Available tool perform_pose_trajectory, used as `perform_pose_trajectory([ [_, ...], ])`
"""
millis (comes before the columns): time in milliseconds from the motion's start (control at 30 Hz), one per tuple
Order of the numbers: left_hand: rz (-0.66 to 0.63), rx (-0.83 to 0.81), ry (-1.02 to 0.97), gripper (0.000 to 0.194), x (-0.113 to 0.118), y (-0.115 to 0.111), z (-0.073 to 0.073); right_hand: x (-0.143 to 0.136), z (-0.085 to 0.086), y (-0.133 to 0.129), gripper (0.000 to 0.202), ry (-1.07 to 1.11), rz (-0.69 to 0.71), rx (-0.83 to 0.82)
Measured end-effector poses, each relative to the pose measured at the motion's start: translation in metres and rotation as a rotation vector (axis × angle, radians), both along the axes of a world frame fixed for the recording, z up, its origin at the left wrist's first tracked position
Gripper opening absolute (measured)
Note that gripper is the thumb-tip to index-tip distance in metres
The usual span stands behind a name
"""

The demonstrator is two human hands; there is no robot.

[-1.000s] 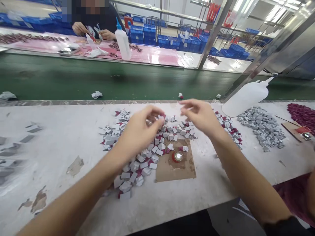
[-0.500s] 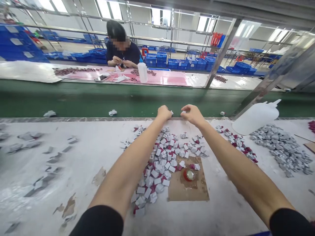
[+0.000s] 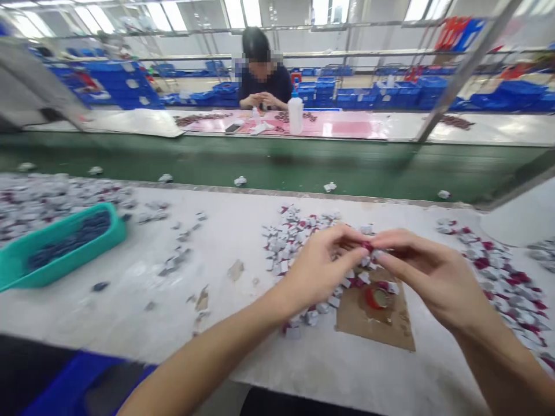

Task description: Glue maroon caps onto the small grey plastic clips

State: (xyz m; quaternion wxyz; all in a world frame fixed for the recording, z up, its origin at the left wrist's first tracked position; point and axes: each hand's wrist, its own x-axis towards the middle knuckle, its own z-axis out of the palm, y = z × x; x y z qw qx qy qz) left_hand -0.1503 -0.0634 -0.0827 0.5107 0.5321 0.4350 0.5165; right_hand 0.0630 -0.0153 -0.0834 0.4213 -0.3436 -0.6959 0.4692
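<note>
My left hand [image 3: 327,263] pinches a small dark-red piece [image 3: 367,247] between thumb and fingertips. Touching it from the right, my right hand [image 3: 427,271] holds a small grey-white piece [image 3: 376,254] in its fingertips. Both hands meet above the right part of a pile of white and dark-red pieces [image 3: 284,240]. Just below them, a round red-rimmed container [image 3: 378,297] sits on a brown cardboard square [image 3: 375,329]. My fingers partly cover the two held pieces.
A teal tray [image 3: 73,263] of dark pieces stands at the left. More pieces [image 3: 511,289] lie at the right, beside a large white container [image 3: 520,214]. Small white pieces rest on the green strip [image 3: 277,173]. A person [image 3: 264,81] sits across, near a white bottle [image 3: 295,115].
Both hands have come back from the green strip's edge and joined over the pile. The view has turned left, bringing the teal tray into sight. A white piece now lies on the strip near where they were.
</note>
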Motion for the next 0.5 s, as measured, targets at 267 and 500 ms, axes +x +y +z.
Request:
perform_pose_trajectory([
  [267,0.043,-0.163,0.097,0.015,0.000,-0.083,-0.001,0.024,-0.022,-0.058,0.012,-0.124,0.128,0.098],
  [500,0.448,-0.035,0.489,0.020,-0.038,-0.113,-0.007,0.063,-0.059,-0.074,0.011,-0.194,-0.038,0.089],
])
